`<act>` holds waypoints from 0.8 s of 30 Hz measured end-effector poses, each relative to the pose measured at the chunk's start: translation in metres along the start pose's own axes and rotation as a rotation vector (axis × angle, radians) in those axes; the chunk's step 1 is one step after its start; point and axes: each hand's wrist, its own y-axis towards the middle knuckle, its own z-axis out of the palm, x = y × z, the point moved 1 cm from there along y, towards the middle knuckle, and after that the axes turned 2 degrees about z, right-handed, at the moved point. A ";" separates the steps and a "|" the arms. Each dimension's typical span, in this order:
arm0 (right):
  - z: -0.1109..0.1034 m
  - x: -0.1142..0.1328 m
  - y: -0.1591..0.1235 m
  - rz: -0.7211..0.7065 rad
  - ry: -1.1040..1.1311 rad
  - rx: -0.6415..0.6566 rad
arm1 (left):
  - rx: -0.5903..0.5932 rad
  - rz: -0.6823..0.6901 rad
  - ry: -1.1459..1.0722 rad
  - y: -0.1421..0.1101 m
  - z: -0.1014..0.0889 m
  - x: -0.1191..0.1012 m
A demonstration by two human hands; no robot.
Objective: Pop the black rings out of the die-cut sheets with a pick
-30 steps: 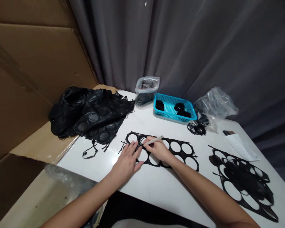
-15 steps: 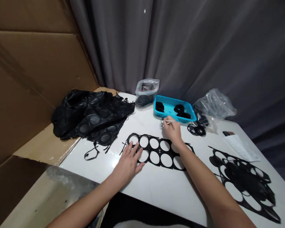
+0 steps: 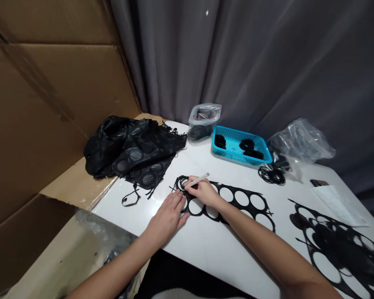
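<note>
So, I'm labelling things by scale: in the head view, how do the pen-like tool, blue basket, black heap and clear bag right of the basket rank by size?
1. Black heap
2. Blue basket and clear bag: too alike to rank
3. Pen-like tool

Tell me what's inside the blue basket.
The blue basket holds dark bundles, at its left end and toward its right. Anything beneath those bundles is covered, so I can't tell what's there.
</note>
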 end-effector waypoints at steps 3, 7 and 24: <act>0.001 -0.001 -0.001 0.008 0.037 0.012 | -0.006 -0.019 -0.031 0.000 0.002 0.001; 0.001 -0.001 0.000 0.013 0.045 0.025 | -0.013 -0.026 -0.039 0.000 0.004 0.001; -0.036 -0.012 0.022 -0.138 -0.219 -0.412 | -0.026 -0.010 -0.049 0.003 0.004 0.006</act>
